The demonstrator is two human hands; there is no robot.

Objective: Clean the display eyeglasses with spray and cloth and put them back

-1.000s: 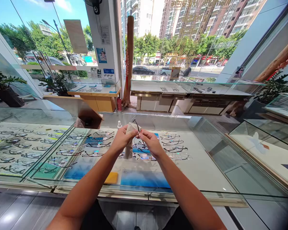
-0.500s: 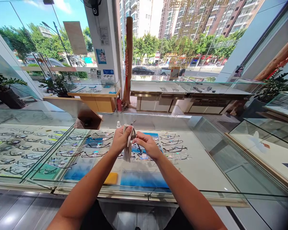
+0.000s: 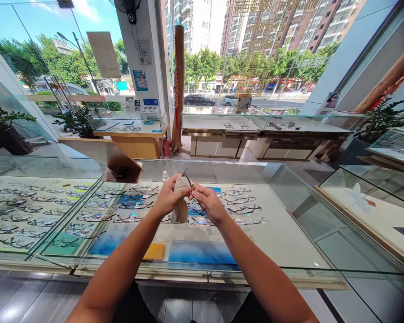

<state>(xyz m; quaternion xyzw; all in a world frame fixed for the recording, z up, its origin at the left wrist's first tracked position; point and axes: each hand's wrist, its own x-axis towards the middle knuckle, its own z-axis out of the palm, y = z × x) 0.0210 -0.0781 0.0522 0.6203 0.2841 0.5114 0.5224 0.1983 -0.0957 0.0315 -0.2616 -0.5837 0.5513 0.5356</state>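
Note:
Both my hands are held together above a glass display counter (image 3: 289, 269). My left hand (image 3: 168, 199) is closed around a beige cleaning cloth (image 3: 181, 206) that hangs down from it. My right hand (image 3: 207, 202) pinches a pair of thin dark-framed glasses (image 3: 188, 180), whose lens is wrapped in the cloth. A small white dropper bottle (image 3: 165, 176) stands on the glass just behind my left hand.
Under the glass lie several rows of spectacles (image 3: 242, 202) on white and blue trays, with more in the case at left (image 3: 20, 211). A brown angled stand (image 3: 121, 166) sits on the counter. Further display counters (image 3: 269, 130) and potted plants (image 3: 6, 130) line the shop windows.
My hands have kept rubbing the glasses with the cloth, shifting slightly; the cloth is now bunched over the lens again. The view tilted a little.

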